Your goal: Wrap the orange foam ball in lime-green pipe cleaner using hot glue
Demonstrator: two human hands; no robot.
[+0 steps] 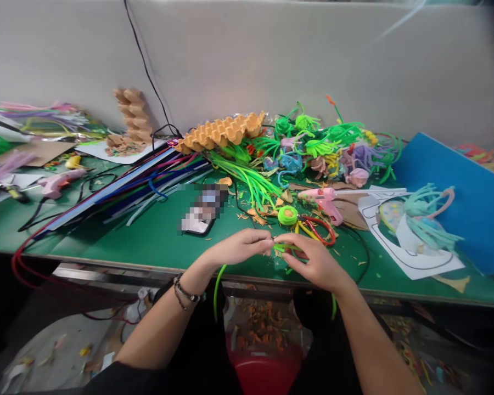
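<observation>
My left hand [241,247] and my right hand [310,260] meet over the front edge of the green table [148,236]. Both pinch a bright green pipe cleaner [286,248] between their fingertips. Its long ends hang down below the table edge on either side. A coiled green pipe-cleaner disc [287,215] lies just behind my hands, beside red-handled scissors [319,227].
A pink glue gun [323,198] lies right of centre. Behind it are a heap of pipe-cleaner flowers [321,145], an orange egg tray [222,130] and loose green stems [247,175]. A phone [203,211] lies mid-table, a blue sheet [469,203] at the right, coloured strips [119,189] at the left.
</observation>
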